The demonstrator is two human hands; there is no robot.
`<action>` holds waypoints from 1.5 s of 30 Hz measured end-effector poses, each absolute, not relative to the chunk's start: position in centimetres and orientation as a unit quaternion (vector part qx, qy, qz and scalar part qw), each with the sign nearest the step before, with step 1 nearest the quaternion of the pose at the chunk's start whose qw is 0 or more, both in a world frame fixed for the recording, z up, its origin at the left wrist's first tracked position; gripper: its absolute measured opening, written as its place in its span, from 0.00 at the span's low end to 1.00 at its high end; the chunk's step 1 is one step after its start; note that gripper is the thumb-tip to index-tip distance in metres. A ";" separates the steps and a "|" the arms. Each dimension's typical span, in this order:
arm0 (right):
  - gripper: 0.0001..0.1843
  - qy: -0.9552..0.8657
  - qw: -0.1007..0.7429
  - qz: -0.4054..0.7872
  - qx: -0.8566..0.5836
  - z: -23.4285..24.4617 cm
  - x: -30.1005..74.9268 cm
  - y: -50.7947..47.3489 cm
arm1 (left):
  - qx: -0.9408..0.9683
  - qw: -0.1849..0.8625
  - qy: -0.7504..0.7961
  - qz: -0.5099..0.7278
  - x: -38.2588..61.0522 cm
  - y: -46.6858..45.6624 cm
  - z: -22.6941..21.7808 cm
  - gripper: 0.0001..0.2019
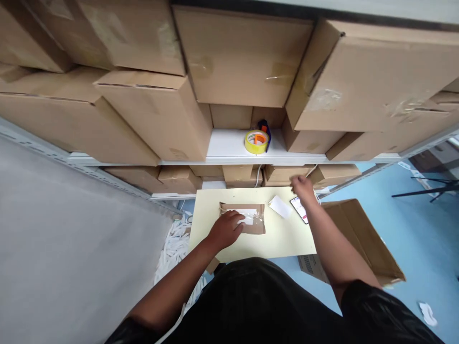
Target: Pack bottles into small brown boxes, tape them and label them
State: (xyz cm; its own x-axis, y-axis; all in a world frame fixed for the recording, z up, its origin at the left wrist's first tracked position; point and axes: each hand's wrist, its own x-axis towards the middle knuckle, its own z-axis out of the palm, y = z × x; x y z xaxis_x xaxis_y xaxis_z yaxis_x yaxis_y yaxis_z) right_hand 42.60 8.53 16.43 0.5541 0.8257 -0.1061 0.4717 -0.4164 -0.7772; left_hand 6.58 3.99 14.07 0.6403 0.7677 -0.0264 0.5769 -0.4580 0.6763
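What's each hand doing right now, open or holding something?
Left hand: open, laid on the small package.
Right hand: looks curled, near the phone; too blurred to tell whether it holds anything.

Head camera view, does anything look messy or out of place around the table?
Yes. A loose heap of white strips lies left of the table, and a white scrap lies alone on the blue floor at far right. Both look like stray litter.

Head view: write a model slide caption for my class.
At a cream table, the left hand rests on a taped cardboard parcel, right hand near a smartphone.
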 end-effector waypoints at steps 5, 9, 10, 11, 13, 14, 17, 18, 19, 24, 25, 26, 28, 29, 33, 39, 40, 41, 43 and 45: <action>0.15 -0.280 0.301 0.412 -0.813 4.7 43.6 -5.6 | 0.890 0.333 0.310 0.024 19.8 5.7 12.3 0.14; 0.14 -0.284 0.252 0.453 -0.807 -0.6 43.5 -11.7 | 0.863 0.318 0.378 -0.108 28.9 6.9 7.9 0.10; 0.14 -0.294 0.243 0.456 -0.804 -1.2 43.4 -12.5 | 0.854 0.314 0.395 -0.127 30.5 7.4 6.7 0.10; 0.13 -0.309 0.236 0.457 -0.800 -1.6 43.3 -13.2 | 0.846 0.309 0.413 -0.139 32.0 8.1 5.6 0.11; 0.12 -0.345 0.224 0.456 -0.790 -2.2 43.1 -13.9 | 0.827 0.290 0.456 -0.153 34.0 9.6 3.6 0.14; 0.11 -0.361 0.219 0.453 -0.785 -2.4 43.0 -14.0 | 0.815 0.279 0.483 -0.158 34.6 10.5 2.7 0.15; 0.13 -0.393 0.217 0.439 -0.778 -2.9 43.0 -13.1 | 0.775 0.253 0.553 -0.170 35.4 12.7 0.4 0.19; 0.16 -0.398 0.223 0.432 -0.778 -3.1 43.2 -12.4 | 0.764 0.251 0.568 -0.173 35.4 13.3 -0.2 0.19; 0.19 -0.399 0.231 0.424 -0.779 -3.3 43.4 -11.6 | 0.756 0.251 0.578 -0.176 35.4 13.7 -0.6 0.19; 0.32 -0.365 0.260 0.415 -0.792 -4.0 44.8 -6.2 | 0.744 0.260 0.590 -0.178 35.3 14.4 -1.8 0.18; 0.33 -0.361 0.258 0.418 -0.793 -4.1 45.0 -5.4 | 0.745 0.261 0.589 -0.175 35.3 14.4 -1.8 0.18; 0.33 -0.359 0.256 0.421 -0.793 -4.2 45.1 -4.8 | 0.747 0.261 0.587 -0.172 35.4 14.4 -1.8 0.17; 0.32 -0.361 0.254 0.427 -0.789 -4.4 45.1 -4.2 | 0.754 0.261 0.580 -0.166 35.5 14.5 -1.7 0.15; 0.31 -0.364 0.255 0.430 -0.786 -4.5 45.1 -4.1 | 0.758 0.260 0.575 -0.164 35.5 14.6 -1.6 0.14; 0.31 -0.369 0.264 0.435 -0.778 -4.9 44.9 -4.5 | 0.773 0.258 0.556 -0.166 35.8 14.9 -1.6 0.13; 0.30 -0.372 0.273 0.434 -0.774 -5.1 45.0 -4.8 | 0.793 0.247 0.524 -0.187 36.2 15.0 -1.1 0.15; 0.30 -0.369 0.277 0.436 -0.773 -5.2 45.0 -4.8 | 0.799 0.242 0.517 -0.191 36.3 15.0 -0.9 0.15; 0.30 -0.363 0.281 0.437 -0.774 -5.2 45.0 -4.8 | 0.804 0.237 0.509 -0.195 36.3 15.0 -0.7 0.14; 0.30 -0.351 0.288 0.438 -0.776 -5.3 45.0 -4.7 | 0.815 0.223 0.495 -0.204 36.5 14.9 -0.2 0.14; 0.29 -0.340 0.292 0.440 -0.778 -5.4 45.0 -4.7 | 0.828 0.209 0.477 -0.211 36.6 14.7 0.2 0.14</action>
State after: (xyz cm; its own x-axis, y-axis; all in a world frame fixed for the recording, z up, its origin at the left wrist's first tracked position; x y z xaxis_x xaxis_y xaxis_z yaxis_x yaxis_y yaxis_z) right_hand 44.96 -4.66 -5.37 0.3820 0.7863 -0.4856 0.2724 -0.5979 -0.7538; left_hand 36.63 14.74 0.25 0.4568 0.7011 -0.5475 0.8769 -0.4584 0.1445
